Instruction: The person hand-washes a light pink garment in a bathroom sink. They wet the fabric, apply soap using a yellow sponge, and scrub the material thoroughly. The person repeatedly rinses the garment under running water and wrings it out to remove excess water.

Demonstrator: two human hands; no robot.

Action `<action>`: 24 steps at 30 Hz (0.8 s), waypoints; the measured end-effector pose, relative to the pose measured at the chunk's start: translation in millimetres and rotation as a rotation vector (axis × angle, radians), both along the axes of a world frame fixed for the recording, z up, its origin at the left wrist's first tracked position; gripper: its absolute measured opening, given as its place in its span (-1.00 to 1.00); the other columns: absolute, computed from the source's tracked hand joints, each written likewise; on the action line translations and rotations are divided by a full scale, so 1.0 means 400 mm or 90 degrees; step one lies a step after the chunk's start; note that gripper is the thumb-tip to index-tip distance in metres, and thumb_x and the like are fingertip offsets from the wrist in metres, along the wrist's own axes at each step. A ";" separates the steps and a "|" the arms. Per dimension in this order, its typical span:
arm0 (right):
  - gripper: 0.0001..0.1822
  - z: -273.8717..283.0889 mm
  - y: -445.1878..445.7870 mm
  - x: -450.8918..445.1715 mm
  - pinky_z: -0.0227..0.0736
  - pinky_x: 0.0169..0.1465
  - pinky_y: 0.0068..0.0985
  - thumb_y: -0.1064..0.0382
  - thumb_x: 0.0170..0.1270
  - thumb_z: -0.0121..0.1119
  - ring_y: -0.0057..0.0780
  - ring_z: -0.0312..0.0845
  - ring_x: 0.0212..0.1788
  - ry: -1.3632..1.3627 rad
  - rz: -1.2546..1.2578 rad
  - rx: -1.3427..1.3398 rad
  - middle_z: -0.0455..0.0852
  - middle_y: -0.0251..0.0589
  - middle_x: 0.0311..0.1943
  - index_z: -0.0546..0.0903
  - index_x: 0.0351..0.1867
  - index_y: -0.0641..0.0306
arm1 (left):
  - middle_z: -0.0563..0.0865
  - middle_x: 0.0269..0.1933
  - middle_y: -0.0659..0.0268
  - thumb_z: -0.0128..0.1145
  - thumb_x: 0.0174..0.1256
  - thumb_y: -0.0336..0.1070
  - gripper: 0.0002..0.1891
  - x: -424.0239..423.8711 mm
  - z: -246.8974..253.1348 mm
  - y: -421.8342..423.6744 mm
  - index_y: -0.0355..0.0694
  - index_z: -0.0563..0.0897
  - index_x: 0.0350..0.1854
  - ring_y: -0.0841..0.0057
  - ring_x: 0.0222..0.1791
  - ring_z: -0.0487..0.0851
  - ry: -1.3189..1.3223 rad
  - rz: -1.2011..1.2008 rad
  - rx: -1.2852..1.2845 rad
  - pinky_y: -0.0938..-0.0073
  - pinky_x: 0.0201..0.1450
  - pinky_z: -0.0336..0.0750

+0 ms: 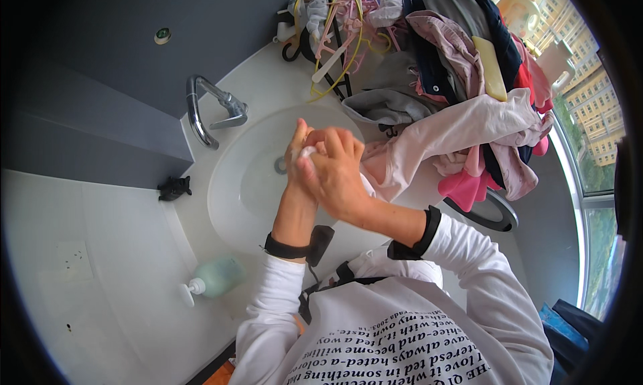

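Observation:
My two hands are pressed together above the white oval washbasin [228, 184]. My left hand [297, 156] is upright with the thumb side raised, and my right hand [337, 166] curls over its palm. A bit of wet, whitish cloth shows between the fingers. It appears to belong to the pale pink garment [427, 134], which runs from behind my right hand to the heap at the right; the join is hidden. A yellowish bar of soap [490, 68] rests on that heap.
A chrome faucet [201, 111] stands at the basin's far left. A pump bottle [216, 277] and a small black figurine [174, 188] are on the left. Plastic hangers [346, 38] lie at the back beside piled clothes [437, 43]. Detergent bottles [555, 63] stand by the window.

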State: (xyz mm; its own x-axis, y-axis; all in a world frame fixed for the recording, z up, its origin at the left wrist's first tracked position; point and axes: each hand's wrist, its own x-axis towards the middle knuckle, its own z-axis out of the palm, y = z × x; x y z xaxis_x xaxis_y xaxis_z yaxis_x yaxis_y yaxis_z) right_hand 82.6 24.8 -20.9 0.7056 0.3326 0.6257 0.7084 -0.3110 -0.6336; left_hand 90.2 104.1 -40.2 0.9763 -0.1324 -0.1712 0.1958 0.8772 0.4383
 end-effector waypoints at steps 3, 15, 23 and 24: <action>-0.70 0.032 -0.003 0.126 0.08 0.17 -0.17 0.15 0.21 0.15 -0.13 0.22 0.17 0.189 -0.141 0.024 0.49 -0.13 -0.09 0.58 -0.58 0.32 | 0.59 -0.15 0.35 -0.26 0.45 0.17 -0.55 -0.003 0.063 -0.084 -0.08 0.52 -0.05 0.42 -0.13 0.59 0.300 0.209 0.184 0.35 -0.27 0.56; -0.73 0.009 0.015 0.014 -0.10 0.27 -0.25 0.16 0.25 0.10 -0.22 0.12 0.24 0.069 0.057 -0.002 0.48 -0.23 0.05 0.63 -0.55 0.23 | 0.53 -0.02 0.36 -0.21 0.47 0.01 -0.64 -0.006 0.078 -0.065 -0.15 0.45 0.04 0.52 -0.09 0.51 0.200 0.209 0.179 0.49 -0.04 0.43; -0.67 0.004 -0.002 0.094 0.00 0.22 -0.25 0.11 0.22 0.15 -0.20 0.22 0.18 0.107 -0.069 0.031 0.50 -0.21 -0.06 0.61 -0.63 0.25 | 0.51 -0.01 0.40 -0.20 0.46 -0.04 -0.67 0.023 -0.010 -0.016 -0.13 0.44 0.04 0.61 -0.03 0.47 -0.110 -0.005 -0.192 0.56 0.00 0.40; -0.67 -0.005 -0.003 0.104 0.01 0.21 -0.27 0.11 0.21 0.16 -0.21 0.23 0.17 0.112 -0.070 0.045 0.50 -0.21 -0.07 0.60 -0.64 0.24 | 0.50 -0.05 0.42 -0.18 0.43 -0.07 -0.72 0.016 0.024 -0.039 -0.12 0.43 -0.03 0.59 -0.01 0.43 0.028 0.040 -0.115 0.56 0.05 0.37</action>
